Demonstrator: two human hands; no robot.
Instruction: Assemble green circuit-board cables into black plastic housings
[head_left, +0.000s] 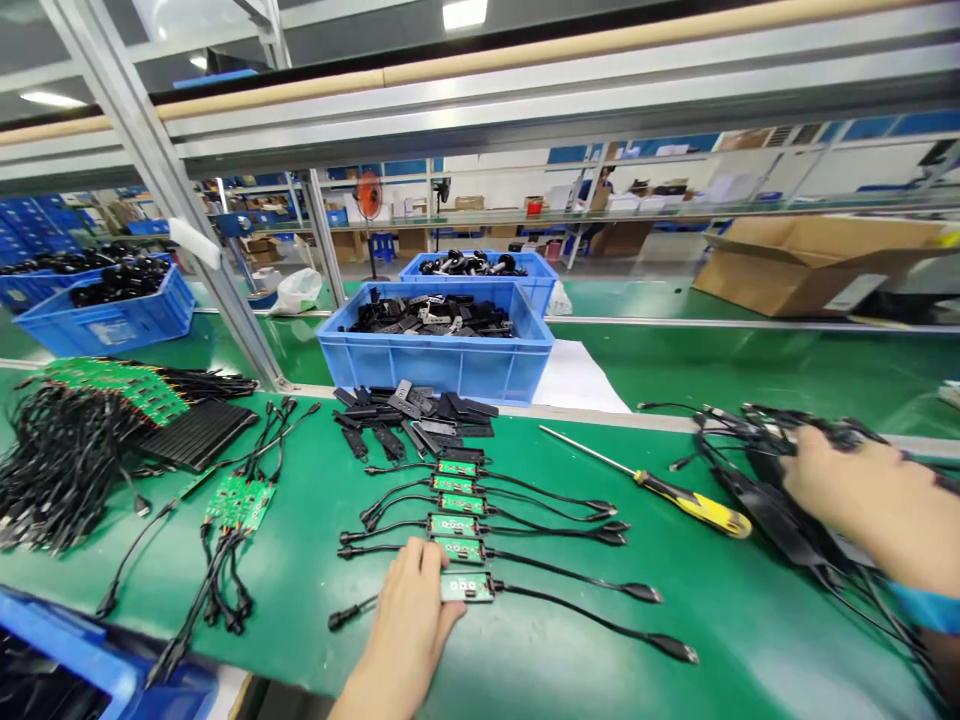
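My left hand (411, 610) is closed around the left end of the nearest green circuit board (469, 587), which has a black cable at each end. Beyond it, several similar boards (457, 503) in narrow black cases lie in a column, their cables running left and right. On the right, my right hand (836, 480) reaches over a pile of black cabled units (772, 510). Motion blur smears this hand, and its fingertips are partly hidden. Between the two hands lies a yellow and black screwdriver (694, 502), its shaft angled to the far left.
Black plastic case parts (420, 415) lie before a blue bin (442, 360) of similar parts. Bundled cables (67, 460) and stacked boards (120, 385) occupy the left. A metal post (202, 230) rises there. An open carton (795, 270) stands behind, right; another blue bin (90, 650) sits front left.
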